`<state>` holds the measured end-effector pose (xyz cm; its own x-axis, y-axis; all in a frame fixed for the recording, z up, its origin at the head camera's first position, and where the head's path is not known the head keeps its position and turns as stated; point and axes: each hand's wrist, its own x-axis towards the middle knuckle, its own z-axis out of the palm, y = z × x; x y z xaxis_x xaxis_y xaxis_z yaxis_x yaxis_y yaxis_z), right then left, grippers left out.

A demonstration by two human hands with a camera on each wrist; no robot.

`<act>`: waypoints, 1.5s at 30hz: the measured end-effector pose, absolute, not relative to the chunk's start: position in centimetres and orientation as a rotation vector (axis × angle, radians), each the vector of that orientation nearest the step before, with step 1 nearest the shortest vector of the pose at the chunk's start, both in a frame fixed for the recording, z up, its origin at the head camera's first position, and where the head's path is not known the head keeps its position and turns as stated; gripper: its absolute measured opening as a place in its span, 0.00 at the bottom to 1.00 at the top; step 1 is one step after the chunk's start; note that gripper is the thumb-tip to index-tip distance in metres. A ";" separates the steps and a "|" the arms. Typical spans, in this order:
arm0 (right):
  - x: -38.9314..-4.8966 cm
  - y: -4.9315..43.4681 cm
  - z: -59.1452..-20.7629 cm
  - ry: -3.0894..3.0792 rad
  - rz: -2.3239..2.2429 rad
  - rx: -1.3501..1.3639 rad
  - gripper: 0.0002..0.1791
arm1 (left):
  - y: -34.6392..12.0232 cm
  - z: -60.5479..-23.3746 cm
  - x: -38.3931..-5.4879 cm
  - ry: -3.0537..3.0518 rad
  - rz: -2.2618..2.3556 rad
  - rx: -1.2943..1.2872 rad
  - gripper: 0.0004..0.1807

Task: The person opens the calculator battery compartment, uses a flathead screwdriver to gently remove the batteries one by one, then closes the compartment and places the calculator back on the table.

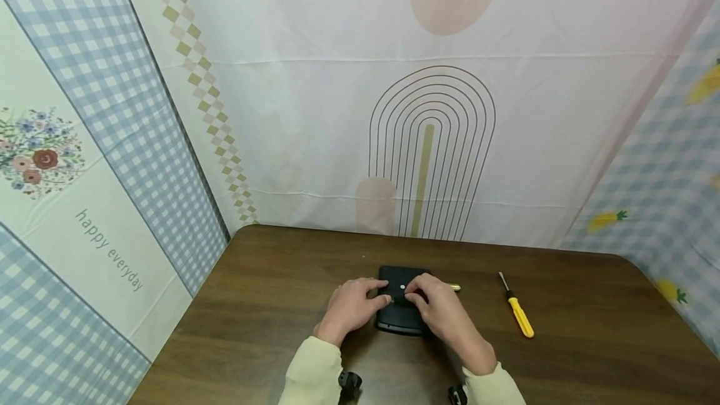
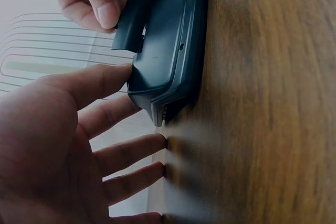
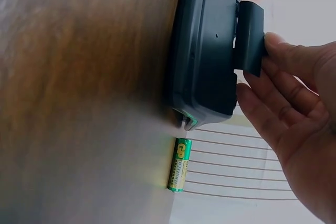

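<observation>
A flat black device [image 1: 400, 321], which looks like a calculator lying face down, rests on the table. My left hand [image 1: 351, 307] is at its left side; in the left wrist view the thumb and forefinger [image 2: 113, 83] touch the device's edge, and the other fingers reach straight down to the tabletop. With thumb and fingers my right hand [image 1: 441, 308] pinches a small curved black battery cover [image 3: 249, 38], which stands tilted up from the device's back. The inside of the battery compartment is hidden. A green-and-gold battery [image 3: 180, 165] lies on the table just beyond my right hand.
To the right lies a screwdriver [image 1: 520, 317] with a yellow handle. The brown wooden table [image 1: 270, 305] ends at a patterned white cloth [image 1: 304, 142] behind it. Checked cloth [image 1: 163, 161] hangs at the left side.
</observation>
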<state>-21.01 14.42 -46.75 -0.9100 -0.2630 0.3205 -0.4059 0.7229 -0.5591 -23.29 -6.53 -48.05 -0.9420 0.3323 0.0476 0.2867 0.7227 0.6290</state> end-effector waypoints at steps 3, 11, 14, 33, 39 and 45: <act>-21.0 14.4 -46.8 -2.714 0.940 0.550 0.09 | -6.5 -48.1 -23.3 2.848 1.028 0.510 0.22; -21.1 14.3 -46.9 -2.710 0.945 0.518 0.08 | -6.5 -48.0 -23.3 2.846 1.036 0.513 0.22; -21.1 14.2 -47.1 -2.706 0.938 0.501 0.08 | -6.5 -48.0 -23.2 2.844 1.040 0.508 0.22; -21.1 14.0 -47.4 -2.702 0.900 0.465 0.06 | -6.6 -48.0 -23.1 2.847 1.037 0.500 0.22; -21.2 14.0 -47.5 -2.711 0.887 0.456 0.05 | -6.6 -48.1 -23.2 2.851 1.025 0.498 0.22; -21.2 14.0 -47.6 -2.725 0.864 0.451 0.04 | -6.5 -48.0 -23.2 2.846 1.026 0.491 0.23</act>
